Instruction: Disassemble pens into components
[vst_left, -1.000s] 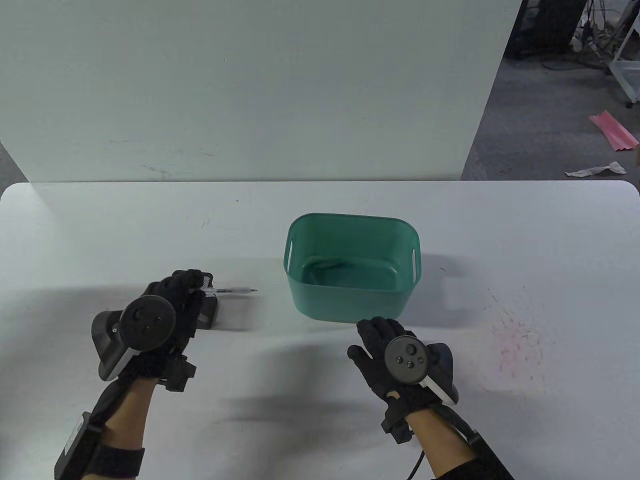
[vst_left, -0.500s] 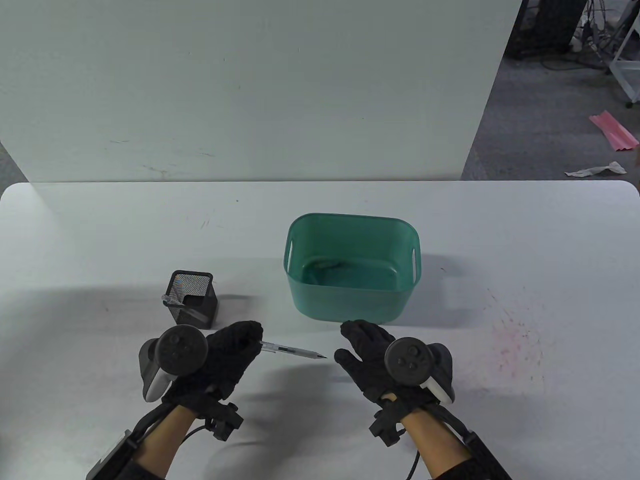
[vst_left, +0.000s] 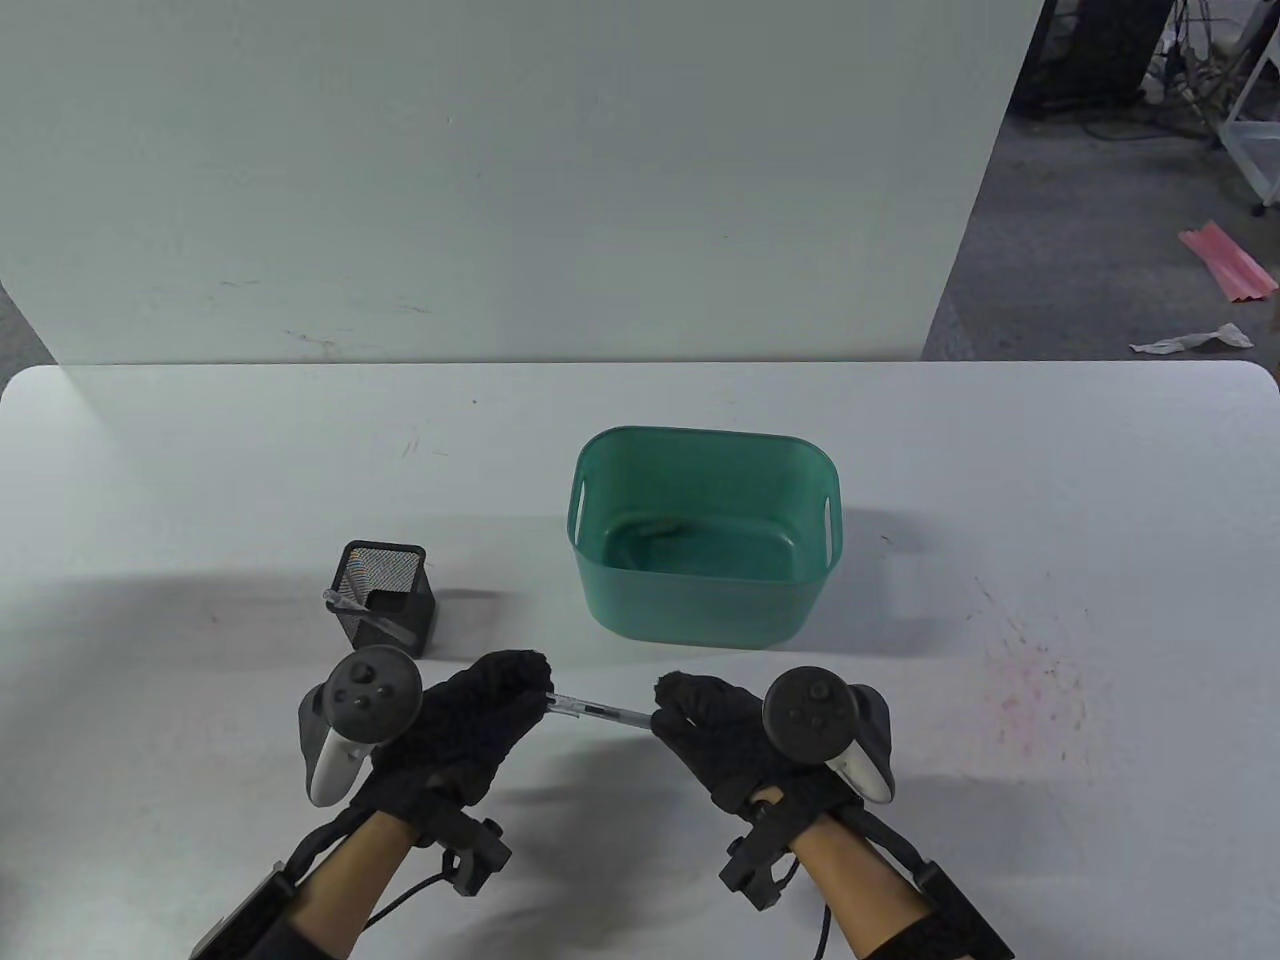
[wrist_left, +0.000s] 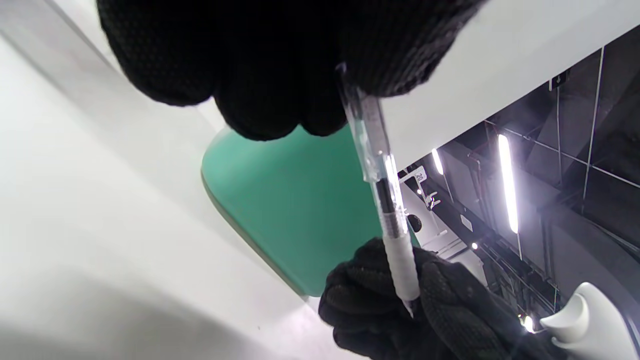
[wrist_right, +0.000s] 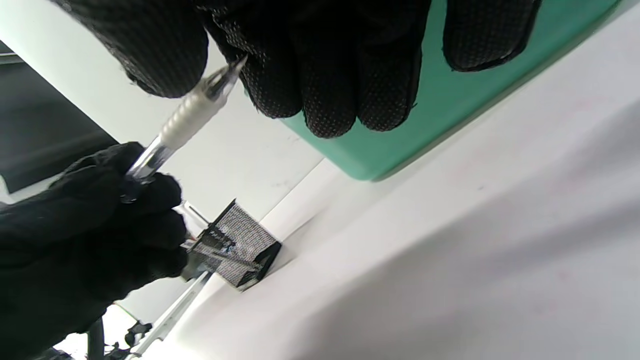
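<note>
A clear pen (vst_left: 600, 710) with a white grip and a metal tip hangs level above the table between my two hands. My left hand (vst_left: 520, 690) grips its back end with curled fingers; the left wrist view shows the pen (wrist_left: 385, 200) running out from under them. My right hand (vst_left: 668, 712) meets the tip end. In the right wrist view the pen (wrist_right: 185, 120) ends between that hand's thumb and fingers (wrist_right: 280, 75), which curl round the tip. A black mesh pen holder (vst_left: 385, 600) stands behind my left hand with another clear pen (vst_left: 350, 603) leaning in it.
A green plastic bin (vst_left: 705, 600) with handle slots stands just beyond my hands at the table's middle; something faint lies on its floor. A white wall panel backs the table. Red marks stain the table at the right (vst_left: 1030, 680).
My left hand drew a pen from the holder and carried it right and toward me. My right hand moved left and its fingers closed on the pen's tip.
</note>
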